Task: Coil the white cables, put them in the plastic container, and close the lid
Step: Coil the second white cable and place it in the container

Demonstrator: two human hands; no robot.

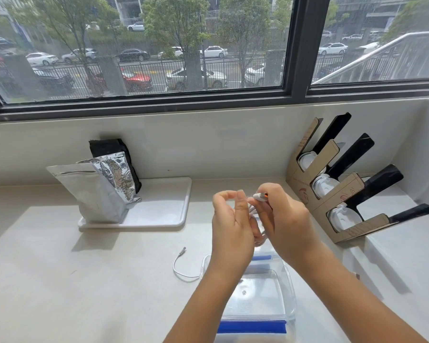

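My left hand and my right hand are raised together above the counter, both holding one white cable. Its loops hang between my palms. My right fingers pinch its white plug, which has an orange tip. A second white cable lies loose on the counter, curving from its small plug toward the container's left side. The clear plastic container with blue clips sits below my forearms; its inside looks empty, and I cannot tell where its lid is.
A white tray at the back left holds a silver foil bag with a black bag behind it. A cardboard rack of white lids and black holders stands at the right. The window wall runs behind the counter.
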